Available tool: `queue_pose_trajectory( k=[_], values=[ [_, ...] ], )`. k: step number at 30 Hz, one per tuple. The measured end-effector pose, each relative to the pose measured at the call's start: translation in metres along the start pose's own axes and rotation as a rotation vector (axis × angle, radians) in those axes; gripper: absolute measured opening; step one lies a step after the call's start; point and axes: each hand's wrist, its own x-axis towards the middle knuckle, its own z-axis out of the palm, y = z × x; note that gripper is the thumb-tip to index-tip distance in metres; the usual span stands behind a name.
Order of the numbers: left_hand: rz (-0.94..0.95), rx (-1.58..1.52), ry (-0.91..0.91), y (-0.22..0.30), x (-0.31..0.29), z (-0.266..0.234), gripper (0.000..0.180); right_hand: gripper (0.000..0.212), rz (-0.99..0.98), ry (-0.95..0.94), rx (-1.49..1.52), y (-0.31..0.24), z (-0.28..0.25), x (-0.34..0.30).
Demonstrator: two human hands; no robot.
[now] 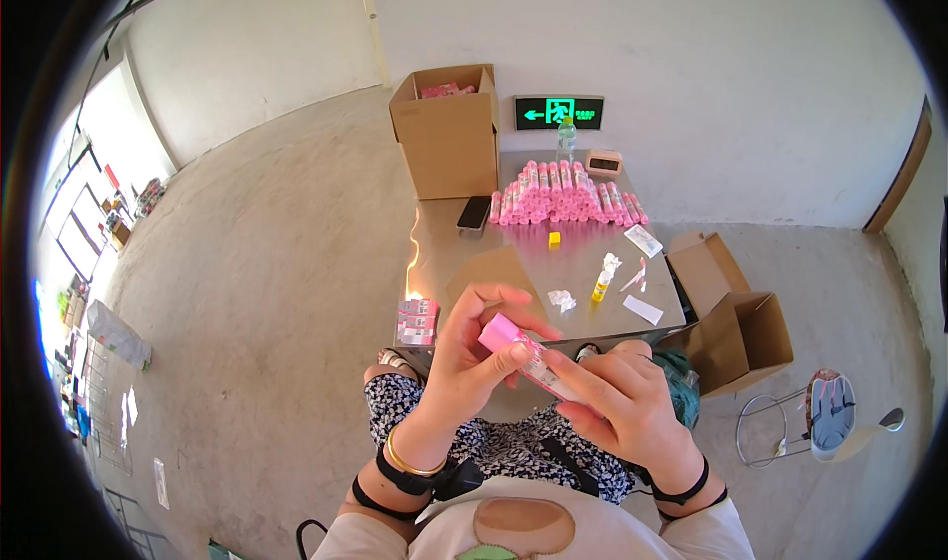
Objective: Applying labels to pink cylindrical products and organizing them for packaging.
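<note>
- Left hand (466,360) is raised, fingers curled, with the pink tube (502,333) pinched near its upper end by the thumb and fingers.
- Right hand (627,397) is angled inward, back upward; the tube's lower part is pinched between thumb and fingers.
- The tube is held tilted between both hands, near the metal table (592,252).
- Its printed label cannot be read.
- A green arrow and running figure are shown on the wall sign (559,113).
</note>
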Motion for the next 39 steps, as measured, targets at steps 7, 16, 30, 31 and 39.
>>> queue_pose_trajectory(
  k=[7, 16, 30, 31, 39],
  values=[
    [-0.063, -0.371, -0.07, -0.023, -0.001, 0.012, 0.064, 0.056, 0.213, 0.197, 0.024, -0.003, 0.019, -0.003],
    [-0.183, -0.295, -0.075, -0.024, -0.003, 0.013, 0.05, 0.051, 0.38, 0.208, 0.319, 0.01, 0.015, 0.003],
    [-0.35, -0.48, -0.129, -0.034, -0.001, 0.021, 0.043, 0.021, 0.504, 0.352, 0.437, 0.039, 0.037, 0.038],
    [-0.352, -0.481, -0.131, -0.034, -0.001, 0.021, 0.043, 0.018, 0.582, 0.386, 0.516, 0.04, 0.036, 0.039],
    [-0.284, -0.411, -0.097, -0.039, 0.003, 0.013, 0.045, 0.032, 0.27, 0.356, 0.19, 0.038, 0.038, 0.033]
  ],
)
